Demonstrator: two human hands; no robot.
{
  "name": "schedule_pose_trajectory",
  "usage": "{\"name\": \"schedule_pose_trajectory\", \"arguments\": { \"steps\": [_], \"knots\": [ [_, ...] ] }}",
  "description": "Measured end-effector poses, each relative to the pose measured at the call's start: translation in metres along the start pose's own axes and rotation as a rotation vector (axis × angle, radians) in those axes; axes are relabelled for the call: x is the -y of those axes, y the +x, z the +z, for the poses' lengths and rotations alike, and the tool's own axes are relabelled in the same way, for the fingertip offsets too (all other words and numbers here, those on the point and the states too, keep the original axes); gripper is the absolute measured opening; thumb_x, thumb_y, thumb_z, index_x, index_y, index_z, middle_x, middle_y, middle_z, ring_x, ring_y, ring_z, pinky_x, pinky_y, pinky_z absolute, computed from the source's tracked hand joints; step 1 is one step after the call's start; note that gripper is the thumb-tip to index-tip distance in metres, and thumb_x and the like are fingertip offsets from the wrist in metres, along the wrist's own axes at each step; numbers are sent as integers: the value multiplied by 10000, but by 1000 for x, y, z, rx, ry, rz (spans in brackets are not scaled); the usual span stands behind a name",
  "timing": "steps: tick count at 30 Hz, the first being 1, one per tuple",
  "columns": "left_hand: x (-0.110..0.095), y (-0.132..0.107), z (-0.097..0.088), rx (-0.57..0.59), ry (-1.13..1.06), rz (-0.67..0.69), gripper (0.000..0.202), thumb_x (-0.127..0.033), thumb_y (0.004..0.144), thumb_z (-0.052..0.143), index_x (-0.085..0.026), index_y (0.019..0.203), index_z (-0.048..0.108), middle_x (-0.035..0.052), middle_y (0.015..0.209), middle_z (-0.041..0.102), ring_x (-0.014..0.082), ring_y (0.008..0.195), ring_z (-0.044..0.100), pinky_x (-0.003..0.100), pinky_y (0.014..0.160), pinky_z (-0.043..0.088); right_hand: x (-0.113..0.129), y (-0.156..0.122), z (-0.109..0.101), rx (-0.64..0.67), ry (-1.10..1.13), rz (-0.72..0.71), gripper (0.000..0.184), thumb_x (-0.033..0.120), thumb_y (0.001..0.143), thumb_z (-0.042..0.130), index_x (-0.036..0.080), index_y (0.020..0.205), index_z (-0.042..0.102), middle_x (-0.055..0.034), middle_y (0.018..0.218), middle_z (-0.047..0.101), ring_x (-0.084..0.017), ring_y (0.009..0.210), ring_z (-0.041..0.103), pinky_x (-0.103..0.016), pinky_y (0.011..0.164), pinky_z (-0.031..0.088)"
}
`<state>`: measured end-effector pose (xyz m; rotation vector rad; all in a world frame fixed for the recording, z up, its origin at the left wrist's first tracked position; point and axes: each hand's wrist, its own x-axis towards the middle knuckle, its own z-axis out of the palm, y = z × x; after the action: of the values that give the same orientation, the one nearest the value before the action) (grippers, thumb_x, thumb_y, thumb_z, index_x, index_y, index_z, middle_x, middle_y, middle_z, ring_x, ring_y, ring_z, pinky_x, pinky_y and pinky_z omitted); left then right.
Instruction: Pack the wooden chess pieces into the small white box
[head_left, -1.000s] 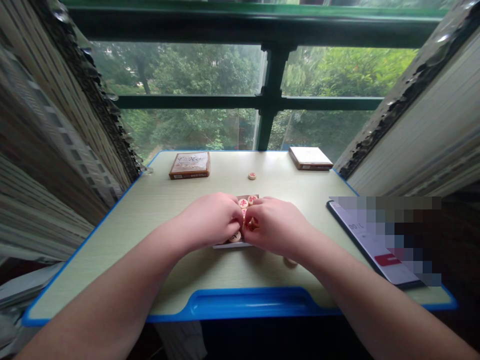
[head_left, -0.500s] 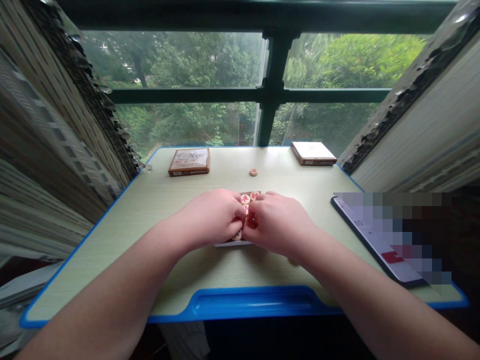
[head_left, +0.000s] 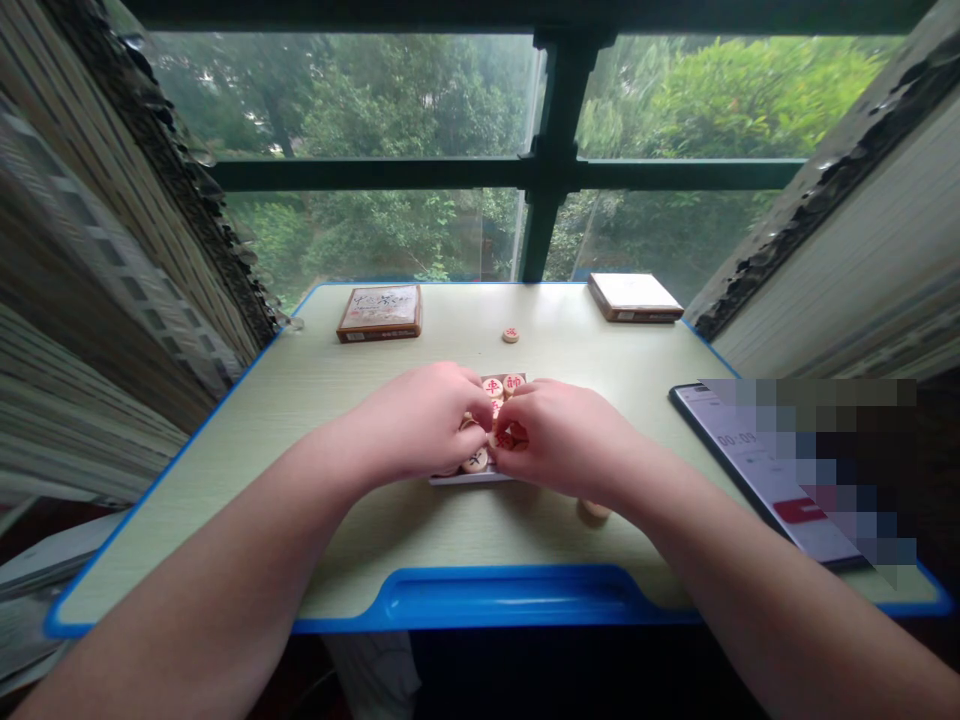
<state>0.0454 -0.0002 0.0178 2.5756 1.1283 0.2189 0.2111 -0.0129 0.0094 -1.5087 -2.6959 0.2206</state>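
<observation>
A small shallow tray point(head_left: 471, 479) of round wooden chess pieces point(head_left: 502, 385) with red and black characters sits at the middle of the desk. Both my hands rest over it, knuckles up and fingers curled in. My left hand point(head_left: 418, 420) covers the tray's left part. My right hand point(head_left: 564, 436) pinches a red-marked piece point(head_left: 507, 438) above the tray. One loose piece point(head_left: 510, 334) lies farther back on the desk. Another piece point(head_left: 594, 510) lies beside my right wrist.
The pale green desk point(head_left: 337, 400) has a blue rim and a blue groove along its near edge. A brown box point(head_left: 380, 311) lies back left, a white-topped box point(head_left: 634, 297) back right. A phone point(head_left: 757, 468) lies at the right. Window ahead, blinds on both sides.
The view has tilted down a little. My hands stay over the tray; their fingers have shifted slightly and a black-marked piece now shows at the tray's front.
</observation>
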Motion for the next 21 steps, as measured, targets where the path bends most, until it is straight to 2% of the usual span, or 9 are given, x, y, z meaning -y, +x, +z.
{"name": "schedule_pose_trajectory", "arguments": {
  "steps": [6,10,17,21],
  "knots": [
    [0,1,3,28,44,30,220,-152,733,497,-189,661,701,42,757,647,161,717,565,254,654,402,4,2,2,7,-23,57,256,405,743,521,228,637,673,-39,664,667,-169,609,555,-265,476,262],
    [0,1,3,11,80,51,212,-155,740,492,-186,663,687,46,769,647,169,733,558,266,654,394,3,2,5,-42,-47,54,214,358,746,531,223,693,688,-51,721,680,-183,684,572,-264,510,283],
    [-2,0,1,-33,48,56,232,-190,753,508,-200,851,718,58,847,648,183,794,553,278,709,410,-4,-1,-4,-57,67,66,253,294,781,479,196,667,683,-59,732,661,-145,625,547,-253,557,309],
    [-2,0,1,-27,50,64,232,-202,755,511,-202,847,725,58,832,644,187,789,538,284,702,411,-6,-1,-3,-18,135,61,226,275,764,504,206,699,710,-49,709,669,-149,635,557,-245,563,320]
  ]
}}
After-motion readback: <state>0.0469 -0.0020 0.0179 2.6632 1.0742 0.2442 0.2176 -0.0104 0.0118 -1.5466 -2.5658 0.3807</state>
